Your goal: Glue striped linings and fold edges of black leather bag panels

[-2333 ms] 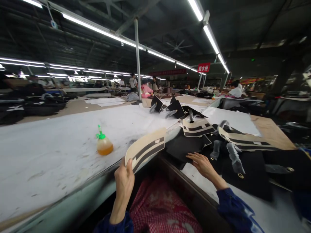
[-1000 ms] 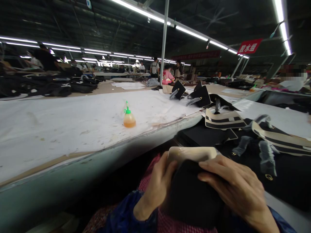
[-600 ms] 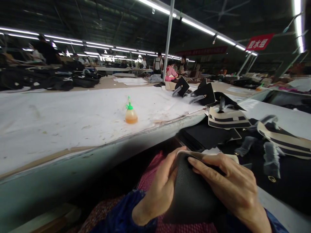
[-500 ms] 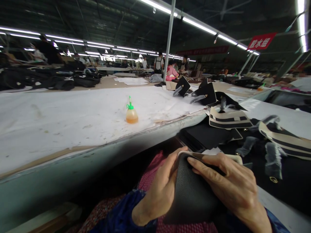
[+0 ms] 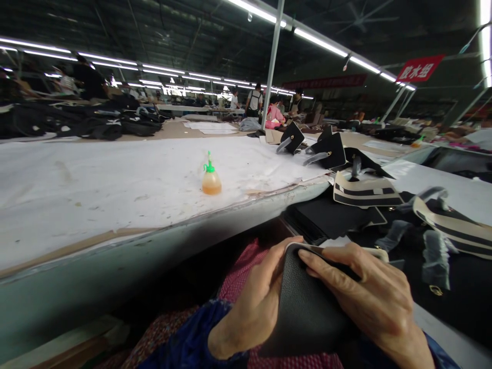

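Observation:
A black grained leather piece (image 5: 307,307) with a pale edge along its top is held up over my lap. My left hand (image 5: 255,302) grips its left side, with the fingers behind it and mostly hidden. From the right, my right hand (image 5: 376,297) pinches the top edge, thumb on the black face and the other fingers behind. Beyond my right hand lie black panels (image 5: 326,218) and cream pieces with black stripes (image 5: 365,190). Straps wrapped in clear plastic (image 5: 436,259) with gold rings lie among them.
A squeeze bottle (image 5: 211,182) with a green cap and amber liquid stands on the white-covered table (image 5: 115,189). Black pieces with wrapped straps (image 5: 326,151) lie at its right end. Dark material (image 5: 77,120) is heaped at the far left. A pole (image 5: 272,66) rises behind; people work farther back.
The view has shifted slightly, so the table and bottle appear a little to the right. Both hands keep their hold on the leather piece, with hardly any movement.

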Demonstrator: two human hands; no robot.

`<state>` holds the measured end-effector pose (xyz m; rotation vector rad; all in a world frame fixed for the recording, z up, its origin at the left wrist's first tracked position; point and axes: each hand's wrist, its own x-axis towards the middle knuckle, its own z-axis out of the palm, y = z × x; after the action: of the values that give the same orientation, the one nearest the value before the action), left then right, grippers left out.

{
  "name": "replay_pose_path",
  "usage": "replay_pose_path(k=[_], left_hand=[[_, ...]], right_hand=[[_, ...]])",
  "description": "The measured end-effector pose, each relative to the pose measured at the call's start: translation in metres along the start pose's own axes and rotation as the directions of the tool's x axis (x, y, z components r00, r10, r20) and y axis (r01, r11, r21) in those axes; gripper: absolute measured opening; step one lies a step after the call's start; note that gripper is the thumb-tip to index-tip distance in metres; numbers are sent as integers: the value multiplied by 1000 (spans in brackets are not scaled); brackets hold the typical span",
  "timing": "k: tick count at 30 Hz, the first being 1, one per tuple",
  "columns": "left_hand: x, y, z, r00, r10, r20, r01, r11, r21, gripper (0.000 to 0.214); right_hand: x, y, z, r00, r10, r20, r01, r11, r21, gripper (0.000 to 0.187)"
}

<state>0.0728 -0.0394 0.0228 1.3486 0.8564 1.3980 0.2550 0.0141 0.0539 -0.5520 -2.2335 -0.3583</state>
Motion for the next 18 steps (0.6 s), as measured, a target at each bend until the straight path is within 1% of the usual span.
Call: replay_pose_path(k=[5,11,14,18], left_hand=[[0,-1,0,1000,25,11,-25,1000,13,43],[-1,-6,-2,995,74,63,-82,988,128,44],[-2,-11,-2,994,89,67,-100,980,174,44],[-3,-13,-1,992,111,65,-122,974,191,44]], right_hand=[[1,1,0,1000,-8,12,8,1000,1,36],[4,2,-3,999,-47,6,47,999,-21,29],[2,2,-3,999,-52,15,53,998,-26,29],[-1,3,-5,998,-55,36,55,998,2,35]])
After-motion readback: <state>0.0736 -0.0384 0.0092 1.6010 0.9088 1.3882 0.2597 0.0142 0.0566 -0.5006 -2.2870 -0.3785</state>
